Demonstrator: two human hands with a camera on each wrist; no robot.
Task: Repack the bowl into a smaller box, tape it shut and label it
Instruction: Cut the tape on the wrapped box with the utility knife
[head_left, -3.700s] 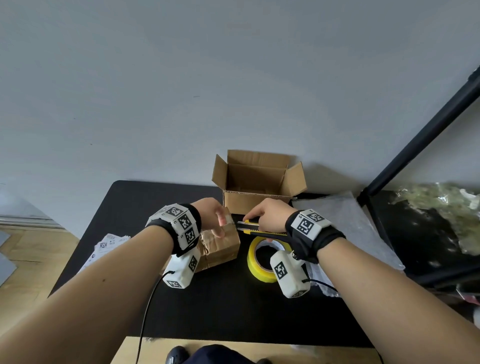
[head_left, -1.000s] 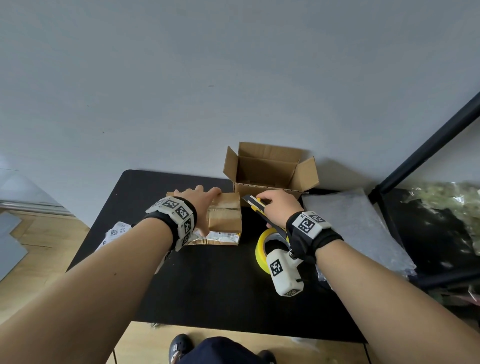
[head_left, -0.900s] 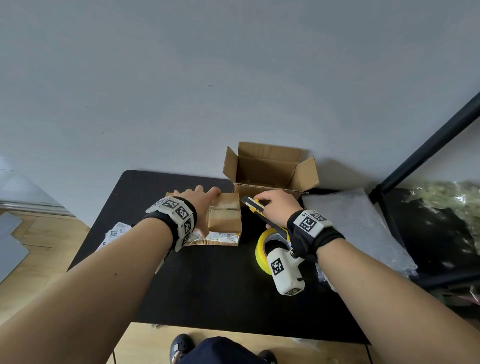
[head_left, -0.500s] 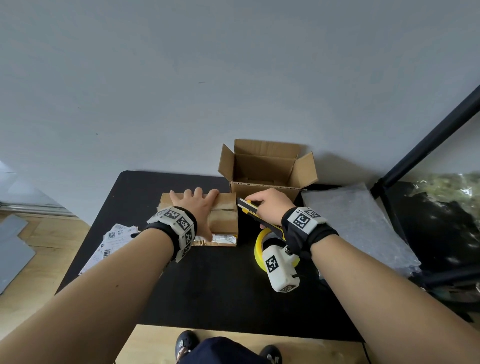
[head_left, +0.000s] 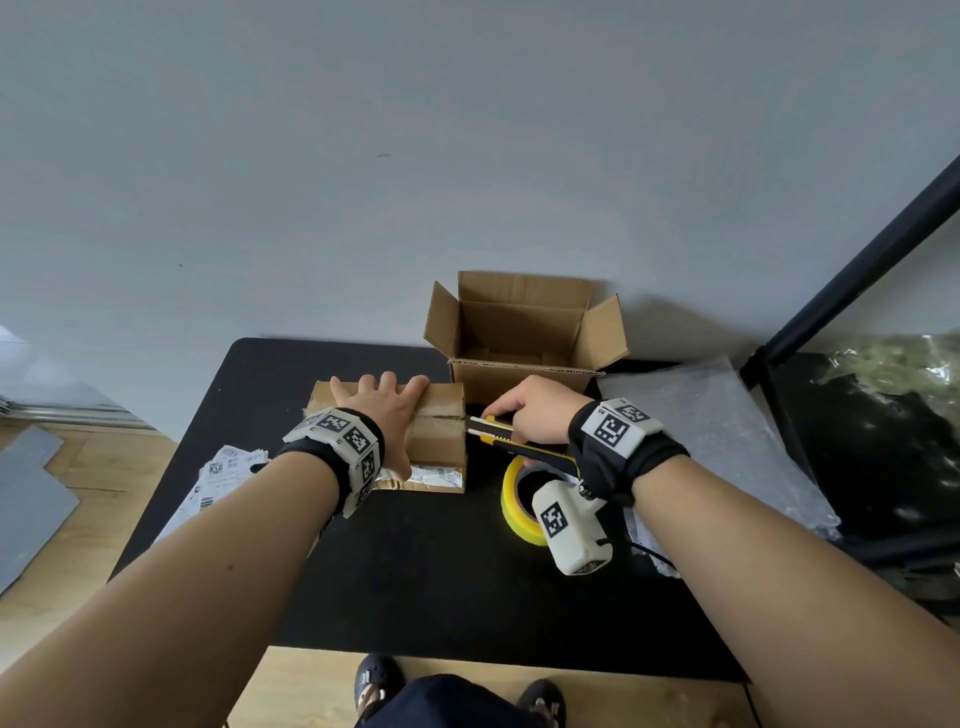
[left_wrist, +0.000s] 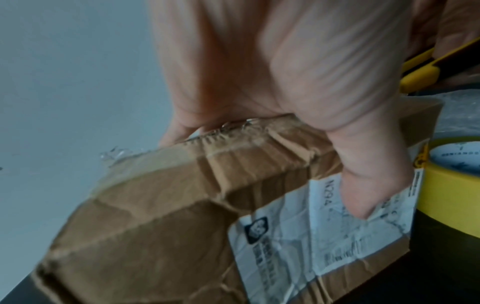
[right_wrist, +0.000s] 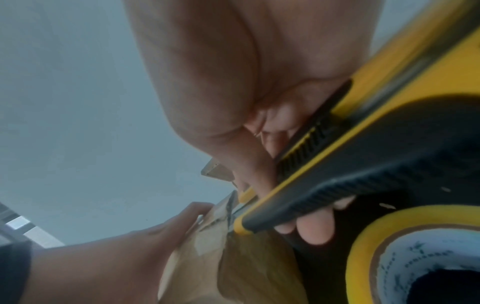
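A worn, taped brown box (head_left: 436, 431) (left_wrist: 161, 216) with a white shipping label (left_wrist: 319, 224) lies on the black table (head_left: 415, 571). My left hand (head_left: 382, 415) (left_wrist: 259, 67) presses flat on its top, fingers spread. My right hand (head_left: 535, 415) grips a yellow-and-black utility knife (head_left: 511, 439) (right_wrist: 363, 156), its tip at the box's right end by the taped seam. Behind stands an open, smaller cardboard box (head_left: 524, 338). A yellow tape roll (head_left: 519, 499) (right_wrist: 415, 257) lies under my right wrist. The bowl is not visible.
A sheet of bubble wrap (head_left: 717, 441) lies at the right of the table. Printed labels (head_left: 218, 478) sit near the left edge. A black frame pole (head_left: 857, 270) and a dark shelf with crumpled plastic (head_left: 904, 364) stand at the right. A grey wall is behind.
The taped box was turned flat since the earliest frame and my left hand now lies spread on it. The knife has moved left to the box's right end.
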